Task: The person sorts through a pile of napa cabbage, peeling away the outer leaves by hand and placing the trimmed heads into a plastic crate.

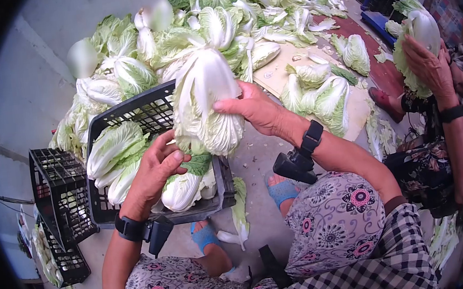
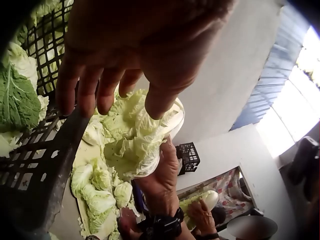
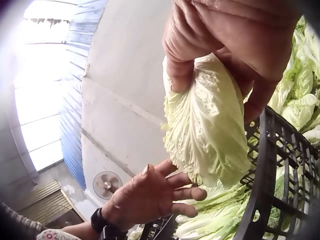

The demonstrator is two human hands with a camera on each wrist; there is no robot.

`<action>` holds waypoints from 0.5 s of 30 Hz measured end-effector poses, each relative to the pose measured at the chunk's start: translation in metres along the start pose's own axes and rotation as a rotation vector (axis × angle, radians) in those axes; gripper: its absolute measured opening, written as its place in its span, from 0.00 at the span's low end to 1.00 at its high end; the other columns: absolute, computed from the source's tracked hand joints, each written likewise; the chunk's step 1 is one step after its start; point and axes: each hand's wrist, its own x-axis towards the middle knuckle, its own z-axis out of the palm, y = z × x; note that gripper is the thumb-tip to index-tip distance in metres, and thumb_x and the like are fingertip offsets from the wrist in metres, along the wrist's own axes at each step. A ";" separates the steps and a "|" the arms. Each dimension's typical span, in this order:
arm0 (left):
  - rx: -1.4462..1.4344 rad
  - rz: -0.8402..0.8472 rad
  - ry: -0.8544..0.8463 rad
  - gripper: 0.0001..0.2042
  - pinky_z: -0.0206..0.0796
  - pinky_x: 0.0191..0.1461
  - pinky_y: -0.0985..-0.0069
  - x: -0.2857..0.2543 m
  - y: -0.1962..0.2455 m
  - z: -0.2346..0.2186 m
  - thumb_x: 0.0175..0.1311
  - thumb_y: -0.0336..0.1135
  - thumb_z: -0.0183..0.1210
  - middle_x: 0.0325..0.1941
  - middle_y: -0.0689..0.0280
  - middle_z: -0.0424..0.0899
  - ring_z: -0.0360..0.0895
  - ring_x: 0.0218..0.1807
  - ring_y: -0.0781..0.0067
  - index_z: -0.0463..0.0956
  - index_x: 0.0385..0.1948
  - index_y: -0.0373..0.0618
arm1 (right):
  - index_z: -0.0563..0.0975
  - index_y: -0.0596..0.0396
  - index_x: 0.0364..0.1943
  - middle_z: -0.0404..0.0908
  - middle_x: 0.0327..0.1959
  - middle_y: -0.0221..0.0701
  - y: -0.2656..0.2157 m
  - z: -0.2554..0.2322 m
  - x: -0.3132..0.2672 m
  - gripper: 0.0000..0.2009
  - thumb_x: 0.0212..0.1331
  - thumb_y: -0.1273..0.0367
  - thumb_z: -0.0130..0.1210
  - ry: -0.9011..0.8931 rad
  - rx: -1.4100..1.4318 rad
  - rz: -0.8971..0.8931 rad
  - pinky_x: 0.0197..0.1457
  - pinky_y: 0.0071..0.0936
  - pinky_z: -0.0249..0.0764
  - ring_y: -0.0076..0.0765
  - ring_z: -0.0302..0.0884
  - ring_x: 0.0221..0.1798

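Observation:
My right hand [image 1: 261, 108] grips a napa cabbage [image 1: 207, 99] from its right side, thumb across the front, and holds it up over the black plastic crate [image 1: 222, 195]. The right wrist view shows the fingers curled about this cabbage [image 3: 207, 120], its leafy end hanging down. My left hand [image 1: 156, 168] is just left of the leafy end, fingers spread and loosely bent, with nothing in them. Below it, more cabbages lie in the crate: a pale one [image 1: 181, 193] near the front and a longer one [image 1: 115, 150] at the left.
A large heap of cabbages and loose leaves [image 1: 263, 7] covers the floor behind the crate. Stacked black crates [image 1: 61, 200] stand at the left. At the right another person's hand [image 1: 427, 61] holds a cabbage [image 1: 421, 28]. A loose leaf [image 1: 240, 213] lies beside the crate.

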 end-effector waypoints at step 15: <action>-0.021 -0.075 -0.028 0.28 0.69 0.50 0.77 -0.003 -0.009 -0.018 0.61 0.48 0.59 0.49 0.64 0.76 0.74 0.48 0.75 0.64 0.57 0.41 | 0.50 0.58 0.66 0.59 0.64 0.48 -0.019 -0.229 -0.060 0.42 0.53 0.54 0.60 1.283 -0.362 0.185 0.56 0.60 0.63 0.51 0.63 0.62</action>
